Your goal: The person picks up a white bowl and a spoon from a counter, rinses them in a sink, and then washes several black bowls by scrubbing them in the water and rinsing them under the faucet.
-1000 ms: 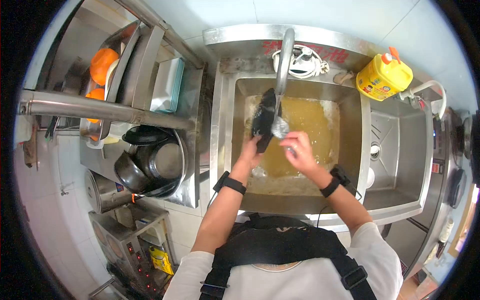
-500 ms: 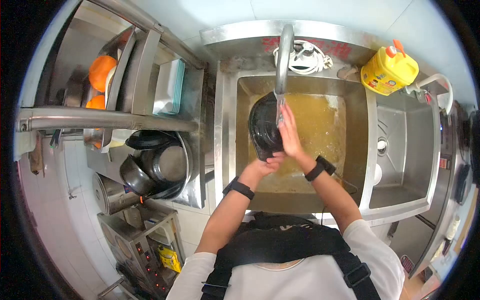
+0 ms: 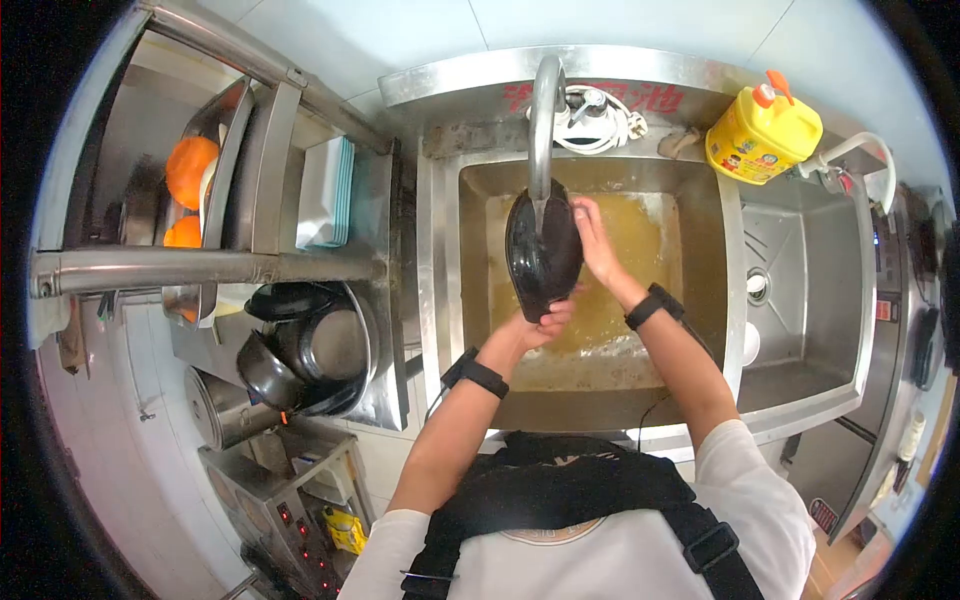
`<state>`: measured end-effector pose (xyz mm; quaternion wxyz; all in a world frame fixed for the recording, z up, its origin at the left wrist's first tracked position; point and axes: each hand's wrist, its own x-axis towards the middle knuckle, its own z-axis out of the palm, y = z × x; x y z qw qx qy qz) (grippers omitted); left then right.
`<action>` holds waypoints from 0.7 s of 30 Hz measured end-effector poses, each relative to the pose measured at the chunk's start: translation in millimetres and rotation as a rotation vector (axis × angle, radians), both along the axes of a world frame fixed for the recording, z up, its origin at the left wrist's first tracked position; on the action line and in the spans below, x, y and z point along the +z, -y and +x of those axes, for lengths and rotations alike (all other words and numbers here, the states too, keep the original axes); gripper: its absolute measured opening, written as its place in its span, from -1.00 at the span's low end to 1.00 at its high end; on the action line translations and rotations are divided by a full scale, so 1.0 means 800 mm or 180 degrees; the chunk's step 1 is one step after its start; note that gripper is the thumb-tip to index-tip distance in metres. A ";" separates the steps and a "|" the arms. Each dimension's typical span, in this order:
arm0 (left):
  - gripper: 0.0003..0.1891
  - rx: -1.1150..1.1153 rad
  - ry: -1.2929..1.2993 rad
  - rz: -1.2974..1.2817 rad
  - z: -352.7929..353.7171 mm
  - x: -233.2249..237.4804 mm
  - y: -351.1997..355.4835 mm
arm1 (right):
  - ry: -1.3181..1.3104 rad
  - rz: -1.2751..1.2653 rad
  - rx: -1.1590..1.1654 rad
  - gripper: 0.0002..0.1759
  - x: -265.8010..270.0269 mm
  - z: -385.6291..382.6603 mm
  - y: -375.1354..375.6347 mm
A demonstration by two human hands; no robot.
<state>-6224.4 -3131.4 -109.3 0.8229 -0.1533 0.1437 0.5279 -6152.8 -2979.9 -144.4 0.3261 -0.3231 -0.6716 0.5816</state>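
Observation:
A black bowl-like dish (image 3: 540,250) is held tilted under the curved metal faucet (image 3: 543,120), over the large sink (image 3: 732,290), where murky yellowish water stands. The fingers of my left hand (image 3: 538,328) are closed round the dish's lower end. My right hand (image 3: 594,240) lies along the dish's right side, its fingers against the rim. Water from the faucet runs onto the dark surface.
A yellow jug (image 3: 764,133) stands at the back right beside a smaller sink (image 3: 810,290). A coiled white hose (image 3: 597,128) lies behind the faucet. Left are a shelf rail (image 3: 200,270), stacked pale trays (image 3: 326,190) and black pots (image 3: 330,345).
The dish has turned, showing more of its dark side, and my right hand has moved from across its face to its right edge. The camera view has shifted slightly.

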 end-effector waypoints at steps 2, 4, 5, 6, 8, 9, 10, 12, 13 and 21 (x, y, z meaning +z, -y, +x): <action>-0.73 0.0069 -0.0264 0.0037 -0.002 0.001 -0.009 | 0.0300 -0.0695 0.0100 -0.69 -0.023 0.027 -0.027; -0.69 0.0147 -0.0531 0.0057 -0.003 0.010 -0.017 | 0.0580 -0.1062 -0.0231 -0.76 -0.026 0.048 -0.065; -0.73 0.0169 -0.0799 -0.0361 -0.004 0.018 -0.022 | 0.0564 -0.0698 -0.0654 -0.78 -0.024 0.051 -0.092; -0.75 0.0194 -0.1066 -0.0783 -0.005 0.022 -0.025 | 0.0515 -0.0691 -0.0803 -0.78 0.004 0.052 -0.112; -0.81 0.0169 -0.1188 -0.0714 -0.004 0.015 -0.028 | 0.0286 -0.0597 -0.1178 -0.82 0.051 0.050 -0.151; -0.79 0.0290 -0.1487 -0.0802 -0.002 0.005 -0.031 | 0.0557 -0.0018 -0.1158 -0.79 0.056 0.051 -0.168; -0.75 0.0411 -0.1785 -0.0891 -0.001 0.001 -0.034 | 0.0553 -0.0013 -0.1140 -0.79 0.075 0.043 -0.164; -0.74 0.0480 -0.2130 -0.1017 0.000 -0.007 -0.042 | 0.0704 0.1385 -0.0316 -0.72 0.113 0.023 -0.152; -0.72 0.0524 -0.2475 -0.1150 0.002 -0.009 -0.045 | 0.0705 0.1382 -0.0290 -0.72 0.132 0.008 -0.145; -0.56 0.1022 -0.4536 -0.1113 -0.010 0.069 0.028 | 0.2498 0.2907 0.0542 -0.57 0.126 -0.042 -0.153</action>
